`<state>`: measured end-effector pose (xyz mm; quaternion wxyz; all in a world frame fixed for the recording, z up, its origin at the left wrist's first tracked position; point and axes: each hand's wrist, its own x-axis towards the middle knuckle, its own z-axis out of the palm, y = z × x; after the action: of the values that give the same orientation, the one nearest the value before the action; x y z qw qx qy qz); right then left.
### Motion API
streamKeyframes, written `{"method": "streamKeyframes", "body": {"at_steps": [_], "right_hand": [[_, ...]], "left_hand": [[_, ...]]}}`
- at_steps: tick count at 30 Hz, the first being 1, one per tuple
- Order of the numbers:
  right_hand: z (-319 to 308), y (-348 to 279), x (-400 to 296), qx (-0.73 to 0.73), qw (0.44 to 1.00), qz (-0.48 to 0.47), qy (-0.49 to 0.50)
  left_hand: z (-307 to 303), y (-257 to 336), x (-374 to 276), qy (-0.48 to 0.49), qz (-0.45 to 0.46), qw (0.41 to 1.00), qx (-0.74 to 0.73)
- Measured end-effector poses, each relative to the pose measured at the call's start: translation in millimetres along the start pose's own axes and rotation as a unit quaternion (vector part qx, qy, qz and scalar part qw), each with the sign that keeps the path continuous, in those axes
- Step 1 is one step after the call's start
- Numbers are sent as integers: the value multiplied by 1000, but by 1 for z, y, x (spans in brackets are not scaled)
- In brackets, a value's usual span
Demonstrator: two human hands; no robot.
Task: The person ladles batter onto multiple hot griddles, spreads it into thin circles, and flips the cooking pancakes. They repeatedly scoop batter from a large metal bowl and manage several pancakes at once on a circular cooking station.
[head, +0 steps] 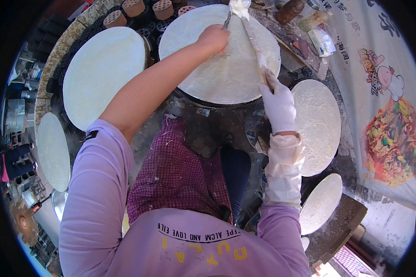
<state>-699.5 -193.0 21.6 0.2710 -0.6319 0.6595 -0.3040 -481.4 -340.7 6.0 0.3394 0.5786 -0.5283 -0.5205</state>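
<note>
A large round griddle covered by a thin pale sheet of batter (225, 72) lies before me. My left hand (213, 38), bare, is closed around the handle of a metal scraper (228, 20) over its upper part. My right hand (279, 100), in a white glove, grips the near end of a long, batter-smeared wooden stick (254, 41) that crosses the griddle's right side. At the far edge, a white lump of dough or batter (241, 8) sits by the stick's far end and the scraper's tip.
More batter-covered rounds stand at the left (104, 76), far left (53, 152), right (317, 128) and lower right (321, 204). Perforated coal briquettes (133, 7) lie beyond the left round. Bottles (313, 20) and a white packet (321, 41) rest at upper right, beside a printed banner (353, 86).
</note>
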Motion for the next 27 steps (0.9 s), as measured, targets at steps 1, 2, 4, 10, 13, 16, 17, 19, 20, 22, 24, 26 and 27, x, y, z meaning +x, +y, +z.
{"method": "streamKeyframes", "body": {"at_steps": [1, 2, 4, 10, 13, 16, 17, 19, 20, 22, 24, 26, 27], "right_hand": [[-3, 2, 1, 31, 999, 7, 6], [-6, 4, 2, 63, 998, 13, 12], [-4, 6, 8, 115, 991, 31, 59], [18, -9, 35, -41, 995, 89, -8], [36, -10, 25, -4, 996, 91, -4], [30, -17, 3, 108, 981, 163, -17], [16, -33, -7, 179, 968, 172, -23], [2, -40, -22, 303, 940, 159, 17], [-2, -39, -22, 303, 941, 142, 61], [-9, -16, -13, 251, 955, 136, 82], [7, 21, 4, 88, 992, -9, 92], [15, 14, 7, -35, 996, -58, 60], [18, -5, 5, -95, 994, -27, 38]], "left_hand": [[-1, 0, -4, -5, -3, 1000, -9], [-3, -1, -9, -9, -6, 1000, -17], [-7, -3, -20, -5, -14, 999, -36], [-15, -7, -25, -8, -24, 997, -67], [-18, 1, -32, -15, -48, 993, -110], [-34, 29, -58, -21, -99, 969, -225], [-47, 38, -69, -18, -120, 955, -272], [-74, 36, -89, -78, -73, 915, -390], [-80, 34, -93, -108, -51, 887, -446], [-80, 33, -97, -90, -56, 889, -446], [-83, 43, -100, -85, -62, 887, -451], [-86, 46, -109, -80, -87, 880, -461], [-88, 45, -115, -70, -72, 883, -459]]}}
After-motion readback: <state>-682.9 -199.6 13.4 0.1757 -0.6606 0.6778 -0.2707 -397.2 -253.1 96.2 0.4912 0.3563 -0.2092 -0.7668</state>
